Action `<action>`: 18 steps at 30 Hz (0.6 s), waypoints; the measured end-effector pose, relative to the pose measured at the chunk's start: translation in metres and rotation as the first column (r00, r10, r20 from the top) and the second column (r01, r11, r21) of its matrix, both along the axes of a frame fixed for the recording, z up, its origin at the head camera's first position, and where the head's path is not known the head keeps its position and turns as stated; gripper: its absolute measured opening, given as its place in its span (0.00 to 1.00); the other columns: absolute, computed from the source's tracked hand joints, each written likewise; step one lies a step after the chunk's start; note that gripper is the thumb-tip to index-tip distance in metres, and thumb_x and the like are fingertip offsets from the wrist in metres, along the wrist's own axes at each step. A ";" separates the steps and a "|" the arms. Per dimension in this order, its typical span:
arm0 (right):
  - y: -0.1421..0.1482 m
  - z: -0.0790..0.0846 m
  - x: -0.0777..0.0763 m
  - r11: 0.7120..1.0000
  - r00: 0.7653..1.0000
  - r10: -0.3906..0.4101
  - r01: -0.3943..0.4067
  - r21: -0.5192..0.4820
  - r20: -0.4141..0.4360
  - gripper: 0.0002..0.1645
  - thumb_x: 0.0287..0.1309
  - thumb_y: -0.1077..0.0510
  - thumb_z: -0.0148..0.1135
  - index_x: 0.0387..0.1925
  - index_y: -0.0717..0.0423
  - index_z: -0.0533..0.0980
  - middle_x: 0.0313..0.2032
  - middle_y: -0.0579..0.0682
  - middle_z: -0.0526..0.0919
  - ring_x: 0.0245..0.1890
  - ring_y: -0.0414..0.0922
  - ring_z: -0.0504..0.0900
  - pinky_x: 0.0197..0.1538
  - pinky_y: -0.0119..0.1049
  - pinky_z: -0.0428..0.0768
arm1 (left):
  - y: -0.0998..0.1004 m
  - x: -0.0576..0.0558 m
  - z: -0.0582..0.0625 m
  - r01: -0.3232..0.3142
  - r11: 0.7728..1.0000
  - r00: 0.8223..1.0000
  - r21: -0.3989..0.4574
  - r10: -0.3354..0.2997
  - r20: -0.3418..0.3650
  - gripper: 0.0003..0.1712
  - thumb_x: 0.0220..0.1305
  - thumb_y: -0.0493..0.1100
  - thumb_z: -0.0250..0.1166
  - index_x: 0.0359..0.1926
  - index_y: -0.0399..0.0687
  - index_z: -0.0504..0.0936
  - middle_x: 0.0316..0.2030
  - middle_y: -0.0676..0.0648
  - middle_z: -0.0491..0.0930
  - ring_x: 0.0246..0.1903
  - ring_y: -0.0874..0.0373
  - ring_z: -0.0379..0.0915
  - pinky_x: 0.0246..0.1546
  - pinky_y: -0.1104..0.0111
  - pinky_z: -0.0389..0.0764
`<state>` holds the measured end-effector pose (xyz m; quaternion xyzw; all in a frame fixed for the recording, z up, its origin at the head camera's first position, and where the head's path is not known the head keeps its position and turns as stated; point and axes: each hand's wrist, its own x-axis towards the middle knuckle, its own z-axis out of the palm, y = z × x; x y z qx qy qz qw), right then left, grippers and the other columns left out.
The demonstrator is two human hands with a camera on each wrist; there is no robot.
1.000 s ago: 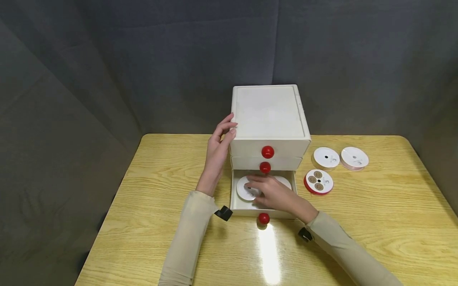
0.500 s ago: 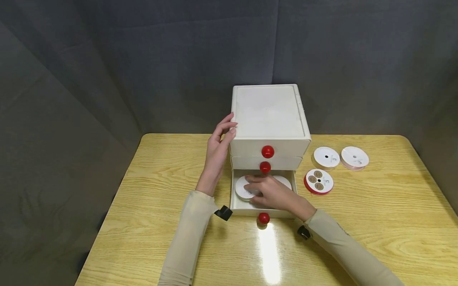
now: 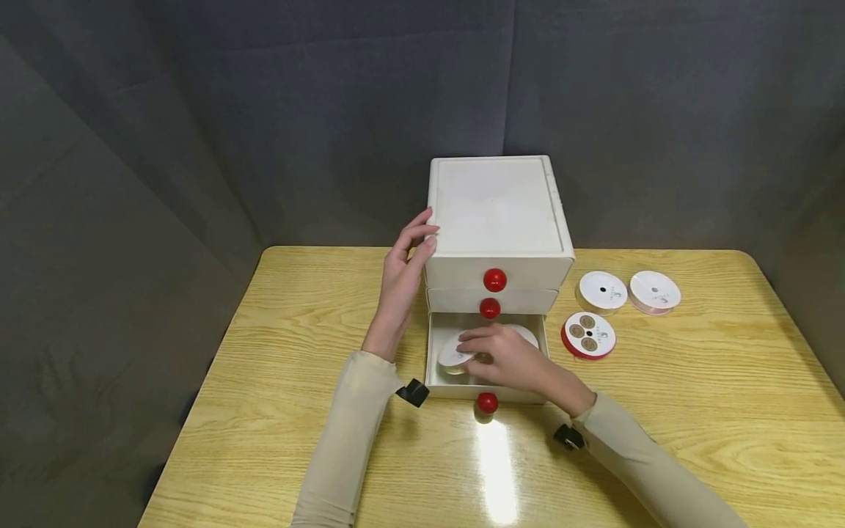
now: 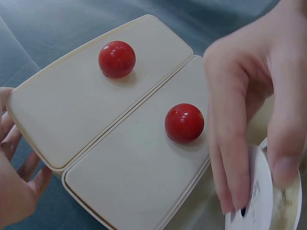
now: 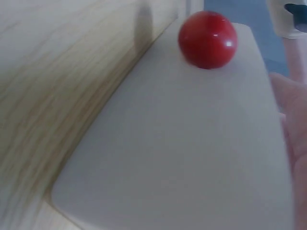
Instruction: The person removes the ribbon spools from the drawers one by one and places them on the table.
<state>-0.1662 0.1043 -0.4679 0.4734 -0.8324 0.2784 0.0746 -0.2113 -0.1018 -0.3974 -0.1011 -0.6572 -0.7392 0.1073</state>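
Observation:
A small white cabinet (image 3: 491,205) has three drawers with round red knobs; the lowest drawer (image 3: 449,392) is pulled out. My left hand (image 3: 400,279) rests against the cabinet's left side, fingertips at the top edge. Inside the open drawer, my right hand (image 3: 510,357) pinches a white-faced ribbon spool (image 3: 452,358), its thumb and fingers on the two faces. In the left wrist view this spool (image 4: 259,191) is tilted, with pale ribbon between its faces. Another white spool (image 3: 526,334) lies behind the right hand, partly hidden. The right wrist view is mostly the drawer front (image 5: 182,124).
To the right of the cabinet, three more spools lie on the wooden table (image 3: 297,315): a cream one (image 3: 602,288), a pale pink one (image 3: 654,290) and a red one (image 3: 587,334). A dark cloth (image 3: 330,132) hangs behind the table.
The right hand's fingers have closed on the left spool in the drawer, and the spool has gone from lying flat to tilted. The left hand has stayed on the cabinet.

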 end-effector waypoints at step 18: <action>0.047 0.038 0.020 0.982 0.978 -0.179 0.183 -0.034 0.106 0.14 0.56 0.61 0.70 0.44 0.60 0.88 0.49 0.55 0.88 0.51 0.57 0.85 0.49 0.51 0.84 | 0.000 -0.001 0.000 -0.013 1.000 1.000 -0.002 0.013 -0.004 0.16 0.77 0.42 0.58 0.57 0.37 0.81 0.71 0.55 0.70 0.72 0.62 0.61 0.73 0.61 0.60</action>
